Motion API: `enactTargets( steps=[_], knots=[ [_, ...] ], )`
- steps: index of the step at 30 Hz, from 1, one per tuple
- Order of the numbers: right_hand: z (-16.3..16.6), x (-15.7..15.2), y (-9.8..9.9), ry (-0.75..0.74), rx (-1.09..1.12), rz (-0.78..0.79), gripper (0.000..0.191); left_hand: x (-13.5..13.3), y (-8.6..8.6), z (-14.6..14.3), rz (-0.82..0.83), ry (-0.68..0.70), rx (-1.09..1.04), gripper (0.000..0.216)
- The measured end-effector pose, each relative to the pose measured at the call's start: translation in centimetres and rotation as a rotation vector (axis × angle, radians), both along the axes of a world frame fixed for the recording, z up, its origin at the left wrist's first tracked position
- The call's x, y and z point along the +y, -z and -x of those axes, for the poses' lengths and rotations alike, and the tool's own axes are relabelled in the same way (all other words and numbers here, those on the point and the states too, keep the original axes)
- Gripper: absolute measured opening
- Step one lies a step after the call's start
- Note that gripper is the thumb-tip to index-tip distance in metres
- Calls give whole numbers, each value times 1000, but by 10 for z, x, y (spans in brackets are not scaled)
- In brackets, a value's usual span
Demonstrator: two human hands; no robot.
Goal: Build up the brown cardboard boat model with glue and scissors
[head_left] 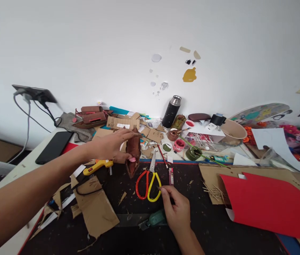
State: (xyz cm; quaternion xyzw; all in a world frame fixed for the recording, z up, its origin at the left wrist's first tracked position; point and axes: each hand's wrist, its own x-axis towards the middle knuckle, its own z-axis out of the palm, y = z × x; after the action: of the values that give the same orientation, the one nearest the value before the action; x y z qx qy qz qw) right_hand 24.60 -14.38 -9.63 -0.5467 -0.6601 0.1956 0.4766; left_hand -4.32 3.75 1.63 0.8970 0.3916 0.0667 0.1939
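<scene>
My left hand reaches across from the left and grips a brown, boat-shaped cardboard model between thumb and fingers. The model's pointed end faces me, and a small pink piece shows near that end. My right hand is closed in a pinch beside the yellow handle of the scissors; what sits between its fingertips is too small to make out. The scissors lie with red and yellow handles toward me. Just left of my right wrist lies a green-handled cutter, partly hidden by the hand.
A yellow glue gun and a cardboard piece lie left. Behind stand a black flask, open paint pots and another brown boat model. Red card and thin sticks are right. A phone rests far left.
</scene>
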Motion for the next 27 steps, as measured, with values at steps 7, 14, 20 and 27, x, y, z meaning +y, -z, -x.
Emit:
enactTargets(
  steps=[7,14,20,27],
  knots=[
    [1,1,-6,-16,-17,14,29,50,8,-21,-45,85,25,89],
    [2,2,-4,-49,-38,34,26,72,33,-24,6,72,90,95],
    [2,2,-5,-78,-53,42,25,74,30,2,19,-21,23,103],
    [1,3,-10,-97,-56,24,25,61,-2,69,-80,-532,81,62]
  ],
)
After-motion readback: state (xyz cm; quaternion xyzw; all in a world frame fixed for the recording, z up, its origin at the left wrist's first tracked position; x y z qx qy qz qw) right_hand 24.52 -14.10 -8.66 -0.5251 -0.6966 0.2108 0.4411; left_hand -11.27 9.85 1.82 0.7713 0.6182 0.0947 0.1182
